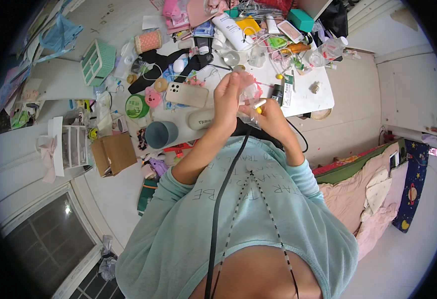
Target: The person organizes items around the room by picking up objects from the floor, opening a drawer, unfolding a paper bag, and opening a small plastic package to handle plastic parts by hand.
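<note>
My left hand is closed on the side of a crumpled clear plastic bag with pinkish parts. My right hand pinches the lower right of that bag. A small white piece and a yellow piece show at the right fingertips; I cannot make out what they are. Both hands are close together at the table's front edge, in front of my chest. A light-coloured case lies just left of my left wrist. Beyond the right hand stands a small black bottle.
The white table is crowded: a phone, a blue-grey cup, a green round tub, a white tube, a clear bottle and tangled white cables. A cardboard box is at left; a black cable hangs before my chest.
</note>
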The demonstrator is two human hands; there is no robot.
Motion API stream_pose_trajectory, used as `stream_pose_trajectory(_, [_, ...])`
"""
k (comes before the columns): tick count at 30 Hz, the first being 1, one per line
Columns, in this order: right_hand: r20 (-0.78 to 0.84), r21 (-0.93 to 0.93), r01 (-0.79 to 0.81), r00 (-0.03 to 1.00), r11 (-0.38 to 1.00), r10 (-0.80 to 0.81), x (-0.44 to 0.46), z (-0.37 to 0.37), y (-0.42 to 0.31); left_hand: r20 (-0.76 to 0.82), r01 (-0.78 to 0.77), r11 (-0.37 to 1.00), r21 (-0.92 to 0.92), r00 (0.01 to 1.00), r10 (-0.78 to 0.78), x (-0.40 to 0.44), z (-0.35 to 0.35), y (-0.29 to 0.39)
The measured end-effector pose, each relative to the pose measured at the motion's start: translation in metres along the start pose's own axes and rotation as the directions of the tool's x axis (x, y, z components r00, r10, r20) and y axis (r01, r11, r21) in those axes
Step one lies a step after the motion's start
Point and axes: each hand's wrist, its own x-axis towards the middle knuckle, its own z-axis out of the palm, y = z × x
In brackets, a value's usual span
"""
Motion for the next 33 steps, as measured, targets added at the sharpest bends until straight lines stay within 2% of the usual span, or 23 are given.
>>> stream_pose_trajectory(1, [-0.055, 0.041, 0.021, 0.998, 0.999, -0.019, -0.001, 0.002, 0.004, 0.021, -0.016, 0.999, -0.042, 1.0, 0.017, 0.003, -0.002, -0.001])
stream_pose_trajectory(3, [-0.166, 0.12, 0.07, 0.985, 0.99, -0.05, -0.002, 0.01, 0.016, -0.046, -0.003, 1.0, -0.027, 0.999, 0.001, 0.003, -0.002, -0.001])
stream_pose_trajectory(7, [-0.246, 0.338, -0.058, 0.958, 0.939, 0.148, -0.013, 0.001, 0.02, -0.057, -0.078, 0.996, -0.042, 0.996, 0.075, 0.005, -0.013, -0.013])
stream_pose_trajectory(9, [-0.29, 0.466, -0.088, 0.925, 0.881, 0.245, -0.017, -0.005, 0.028, -0.099, -0.067, 0.994, -0.088, 0.993, 0.058, 0.008, -0.02, -0.019])
stream_pose_trajectory(13, [-0.346, 0.717, 0.068, 0.899, 0.694, 0.269, -0.021, -0.017, 0.036, -0.085, 0.019, 0.992, -0.126, 0.996, -0.03, 0.018, -0.035, -0.028])
stream_pose_trajectory(19, [-0.411, 0.816, 0.229, 0.876, 0.531, 0.253, -0.022, -0.035, 0.035, -0.255, 0.136, 0.988, -0.066, 0.955, -0.149, 0.077, -0.088, -0.091])
stream_pose_trajectory(22, [-0.416, 0.837, 0.255, 0.871, 0.483, 0.262, -0.027, -0.038, 0.032, -0.365, 0.098, 0.995, -0.028, 0.925, -0.101, 0.11, -0.123, -0.127])
stream_pose_trajectory(23, [-0.416, 0.84, 0.251, 0.868, 0.482, 0.273, -0.029, -0.038, 0.03, -0.456, 0.075, 0.964, 0.253, 0.888, 0.05, 0.118, -0.134, -0.137])
stream_pose_trajectory(24, [-0.415, 0.842, 0.247, 0.864, 0.48, 0.284, -0.031, -0.039, 0.028, -0.495, 0.077, 0.854, 0.515, 0.84, 0.222, 0.125, -0.143, -0.146])
stream_pose_trajectory(25, [-0.426, 0.834, 0.258, 0.863, 0.488, 0.272, -0.032, -0.039, 0.026, -0.477, 0.105, 0.673, 0.732, 0.784, 0.397, 0.129, -0.146, -0.15])
stream_pose_trajectory(28, [-0.463, 0.805, 0.29, 0.852, 0.518, 0.243, -0.036, -0.034, 0.024, -0.238, 0.046, 0.321, 0.946, 0.771, 0.59, 0.092, -0.099, -0.109])
stream_pose_trajectory(29, [-0.479, 0.792, 0.298, 0.845, 0.533, 0.238, -0.036, -0.031, 0.025, -0.217, -0.031, 0.716, 0.698, 0.943, 0.253, 0.068, -0.068, -0.076])
stream_pose_trajectory(30, [-0.492, 0.779, 0.305, 0.839, 0.548, 0.233, -0.037, -0.027, 0.025, -0.014, 0.065, 0.952, 0.3, 0.998, -0.064, 0.041, -0.037, -0.043])
stream_pose_trajectory(31, [-0.504, 0.774, 0.314, 0.831, 0.55, 0.235, -0.038, -0.023, 0.022, 0.217, 0.108, 0.984, 0.143, 0.966, -0.138, 0.019, -0.018, -0.025])
stream_pose_trajectory(32, [-0.514, 0.77, 0.322, 0.824, 0.551, 0.237, -0.038, -0.017, 0.018, 0.443, 0.185, 0.983, -0.005, 0.882, -0.163, 0.0, -0.005, -0.012])
stream_pose_trajectory(33, [-0.525, 0.765, 0.331, 0.817, 0.552, 0.238, -0.039, -0.011, 0.013, 0.496, 0.104, 0.992, 0.069, 0.859, -0.125, -0.016, 0.005, -0.004])
